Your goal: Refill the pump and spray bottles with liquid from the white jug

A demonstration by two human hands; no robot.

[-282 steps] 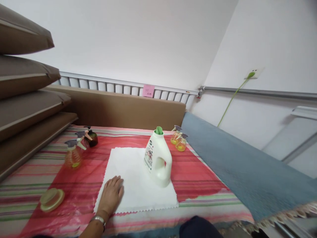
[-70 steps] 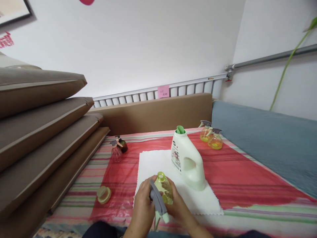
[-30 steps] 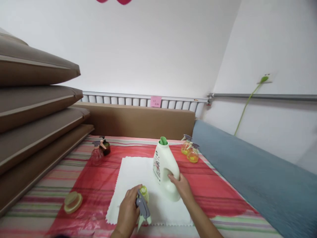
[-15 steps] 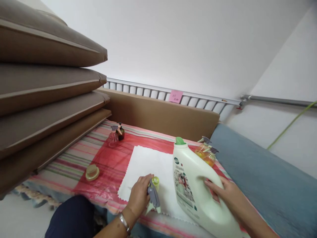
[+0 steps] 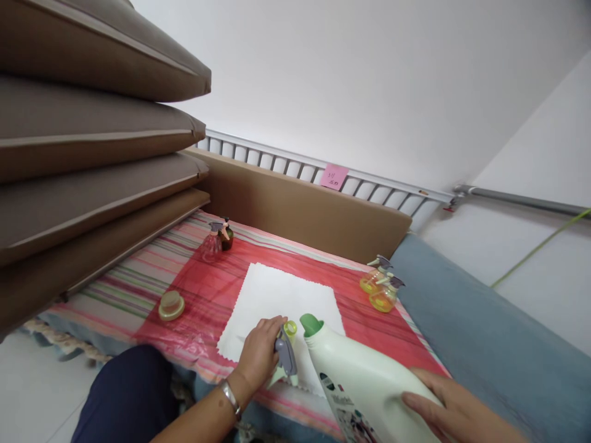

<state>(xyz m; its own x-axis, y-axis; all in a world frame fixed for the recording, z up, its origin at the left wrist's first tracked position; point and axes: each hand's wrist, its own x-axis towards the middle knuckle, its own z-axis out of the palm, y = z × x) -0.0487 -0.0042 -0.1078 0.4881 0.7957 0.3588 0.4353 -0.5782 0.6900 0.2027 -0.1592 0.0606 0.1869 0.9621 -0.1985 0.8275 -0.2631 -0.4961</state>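
A grey and pale green trigger spray head (image 5: 287,358) is in my left hand (image 5: 261,351), which is closed around it. My fingertips also touch the rim of a small yellow-green bottle (image 5: 290,331), whose mouth is uncovered; most of its body is hidden. My right hand (image 5: 438,394) grips the handle of a large pale green detergent jug (image 5: 364,375). The jug is tilted to the left, its green spout (image 5: 311,324) close to the right of the small bottle's mouth. No flowing liquid can be made out. A white scalloped cloth (image 5: 281,292) lies beneath.
Two spray bottles with yellow liquid (image 5: 382,300) stand at right on red sheeting (image 5: 360,307). A clear pink spray bottle (image 5: 212,246) and a dark bottle (image 5: 226,239) stand at back left. A round lidded container (image 5: 171,305) sits at left, near stacked brown cushions (image 5: 101,138).
My right hand has tipped the jug from near upright to the left, bringing its spout down beside the small bottle. My left hand has stayed nearly still.
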